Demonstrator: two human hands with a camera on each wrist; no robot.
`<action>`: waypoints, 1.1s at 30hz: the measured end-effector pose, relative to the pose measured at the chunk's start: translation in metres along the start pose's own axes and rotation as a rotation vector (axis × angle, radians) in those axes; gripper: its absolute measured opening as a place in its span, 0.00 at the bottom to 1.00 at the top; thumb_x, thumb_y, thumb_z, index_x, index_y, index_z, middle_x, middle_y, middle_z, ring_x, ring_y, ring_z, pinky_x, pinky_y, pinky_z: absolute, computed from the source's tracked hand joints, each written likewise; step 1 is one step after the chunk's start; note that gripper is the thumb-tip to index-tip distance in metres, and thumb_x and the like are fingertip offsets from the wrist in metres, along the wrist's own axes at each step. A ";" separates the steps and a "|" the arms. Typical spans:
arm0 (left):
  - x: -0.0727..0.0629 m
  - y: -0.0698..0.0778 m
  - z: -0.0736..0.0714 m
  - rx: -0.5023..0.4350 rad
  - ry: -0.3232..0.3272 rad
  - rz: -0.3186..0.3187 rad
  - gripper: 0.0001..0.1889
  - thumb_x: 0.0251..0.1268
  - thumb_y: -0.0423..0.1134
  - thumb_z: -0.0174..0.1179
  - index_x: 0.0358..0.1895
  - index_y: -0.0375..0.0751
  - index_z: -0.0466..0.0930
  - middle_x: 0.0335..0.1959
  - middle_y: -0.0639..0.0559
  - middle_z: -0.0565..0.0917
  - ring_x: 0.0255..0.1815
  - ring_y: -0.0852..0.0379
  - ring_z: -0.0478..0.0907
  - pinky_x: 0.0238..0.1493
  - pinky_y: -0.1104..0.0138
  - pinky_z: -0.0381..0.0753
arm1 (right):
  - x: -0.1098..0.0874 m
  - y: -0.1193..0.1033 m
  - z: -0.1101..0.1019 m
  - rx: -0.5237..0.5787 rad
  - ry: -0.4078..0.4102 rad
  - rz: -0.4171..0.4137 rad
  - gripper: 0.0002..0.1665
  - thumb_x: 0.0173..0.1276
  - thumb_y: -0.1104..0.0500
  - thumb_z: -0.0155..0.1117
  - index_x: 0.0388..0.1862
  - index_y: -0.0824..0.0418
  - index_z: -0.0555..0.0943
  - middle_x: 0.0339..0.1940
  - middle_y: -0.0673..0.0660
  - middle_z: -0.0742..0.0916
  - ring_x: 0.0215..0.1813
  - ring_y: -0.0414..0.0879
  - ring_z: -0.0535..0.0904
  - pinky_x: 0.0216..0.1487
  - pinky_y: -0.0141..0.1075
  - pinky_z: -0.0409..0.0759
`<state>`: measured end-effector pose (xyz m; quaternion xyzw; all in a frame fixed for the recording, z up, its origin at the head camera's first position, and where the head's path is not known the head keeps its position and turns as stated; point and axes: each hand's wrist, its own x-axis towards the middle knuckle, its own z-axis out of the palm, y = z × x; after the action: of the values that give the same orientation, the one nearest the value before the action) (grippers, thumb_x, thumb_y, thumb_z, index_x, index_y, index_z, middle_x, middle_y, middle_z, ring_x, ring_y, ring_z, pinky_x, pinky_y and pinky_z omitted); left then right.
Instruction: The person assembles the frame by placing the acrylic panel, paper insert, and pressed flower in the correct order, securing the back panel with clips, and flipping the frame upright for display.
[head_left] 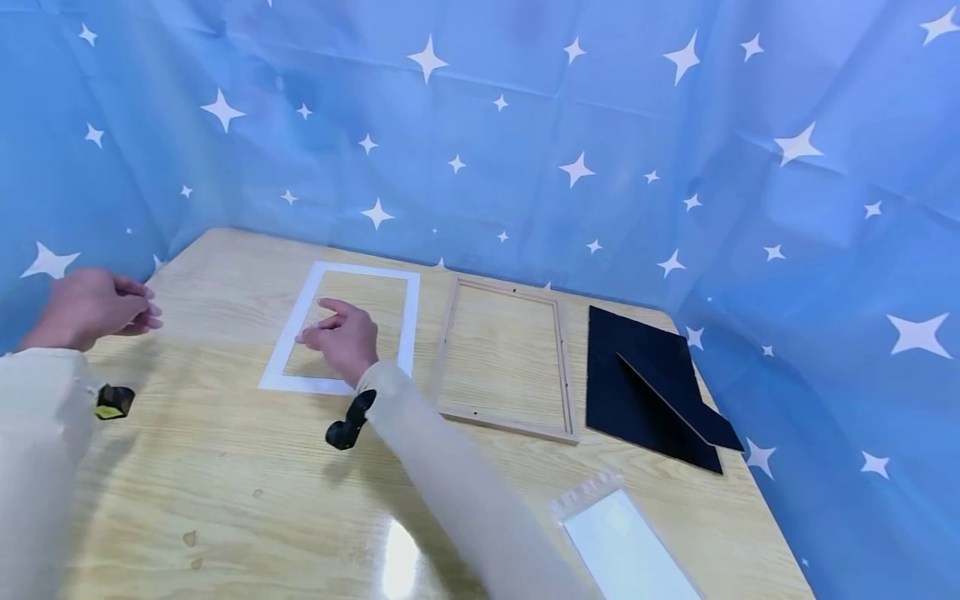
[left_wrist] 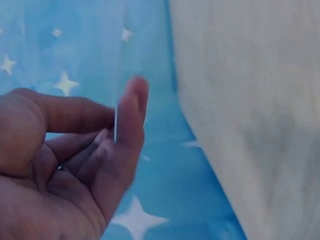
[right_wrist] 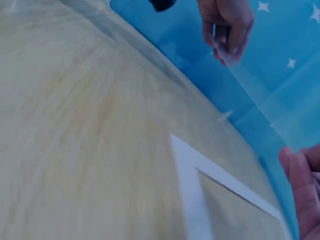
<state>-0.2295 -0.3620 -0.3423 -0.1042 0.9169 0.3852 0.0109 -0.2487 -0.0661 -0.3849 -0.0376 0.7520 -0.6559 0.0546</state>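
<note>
A clear, thin sheet (right_wrist: 257, 97) stretches between my two hands, showing only faintly against the blue cloth. My left hand (head_left: 93, 308) pinches one edge of it between thumb and fingers, over the table's left side. In the left wrist view the sheet appears nearly edge-on as a pale line between those fingers. At its other end my right hand (head_left: 345, 337) pinches it, thumb against fingertips, above a white rectangular mat border (head_left: 410, 321). That border lies flat, its opening showing bare wood grain.
Right of the border lies a light wooden picture frame (head_left: 510, 424). Farther right is a black backing board (head_left: 615, 375) with its stand flap (head_left: 678, 404) raised. A clear packet with a white insert (head_left: 633, 550) lies near the front. Starry blue cloth (head_left: 480, 125) hangs behind the table.
</note>
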 end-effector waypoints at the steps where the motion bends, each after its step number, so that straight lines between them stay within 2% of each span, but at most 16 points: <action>1: -0.001 0.004 0.000 -0.028 -0.015 0.018 0.23 0.74 0.30 0.49 0.62 0.11 0.65 0.24 0.55 0.86 0.25 0.62 0.86 0.36 0.59 0.88 | 0.000 -0.002 -0.007 -0.007 -0.013 -0.006 0.33 0.57 0.68 0.75 0.62 0.49 0.82 0.26 0.51 0.86 0.34 0.47 0.90 0.45 0.43 0.88; 8: -0.014 0.036 0.006 -0.061 -0.082 0.138 0.26 0.75 0.37 0.52 0.65 0.17 0.64 0.31 0.60 0.89 0.29 0.70 0.87 0.38 0.66 0.88 | -0.004 -0.012 -0.051 0.056 -0.048 -0.035 0.34 0.60 0.71 0.72 0.65 0.50 0.80 0.28 0.54 0.84 0.45 0.62 0.89 0.53 0.51 0.86; 14: -0.023 0.061 0.015 -0.116 -0.127 0.184 0.26 0.78 0.40 0.50 0.68 0.21 0.63 0.30 0.74 0.86 0.31 0.72 0.87 0.38 0.70 0.87 | -0.012 -0.018 -0.085 0.073 -0.046 -0.046 0.34 0.61 0.72 0.70 0.66 0.53 0.79 0.27 0.54 0.86 0.41 0.56 0.90 0.49 0.45 0.88; 18: -0.026 0.071 0.023 -0.231 -0.163 0.203 0.25 0.77 0.40 0.52 0.68 0.25 0.63 0.31 0.77 0.85 0.34 0.72 0.87 0.41 0.70 0.87 | -0.021 -0.023 -0.108 0.077 -0.048 -0.058 0.34 0.62 0.73 0.68 0.67 0.54 0.78 0.28 0.54 0.86 0.41 0.54 0.91 0.46 0.39 0.88; 22: -0.031 0.076 0.032 -0.364 -0.193 0.211 0.16 0.77 0.40 0.54 0.61 0.39 0.71 0.33 0.71 0.88 0.37 0.69 0.89 0.44 0.68 0.87 | -0.032 -0.028 -0.129 0.073 -0.058 -0.058 0.34 0.63 0.72 0.68 0.68 0.53 0.77 0.29 0.53 0.86 0.43 0.55 0.91 0.48 0.40 0.88; 26: -0.035 0.085 0.044 -0.467 -0.193 0.240 0.10 0.75 0.43 0.57 0.55 0.49 0.75 0.36 0.68 0.89 0.39 0.66 0.89 0.44 0.68 0.87 | -0.041 -0.034 -0.150 0.063 -0.041 -0.096 0.34 0.64 0.72 0.66 0.68 0.54 0.76 0.29 0.52 0.85 0.41 0.51 0.91 0.51 0.42 0.87; 33: -0.043 0.108 0.068 -0.569 -0.191 0.279 0.18 0.73 0.41 0.58 0.60 0.37 0.73 0.36 0.63 0.91 0.39 0.64 0.90 0.44 0.69 0.87 | -0.055 -0.036 -0.183 0.022 -0.012 -0.136 0.33 0.65 0.71 0.66 0.68 0.53 0.76 0.30 0.53 0.86 0.40 0.49 0.91 0.50 0.43 0.87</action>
<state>-0.2127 -0.2327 -0.3098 0.0600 0.7729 0.6315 0.0146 -0.2189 0.1159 -0.3230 -0.0919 0.7400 -0.6662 0.0148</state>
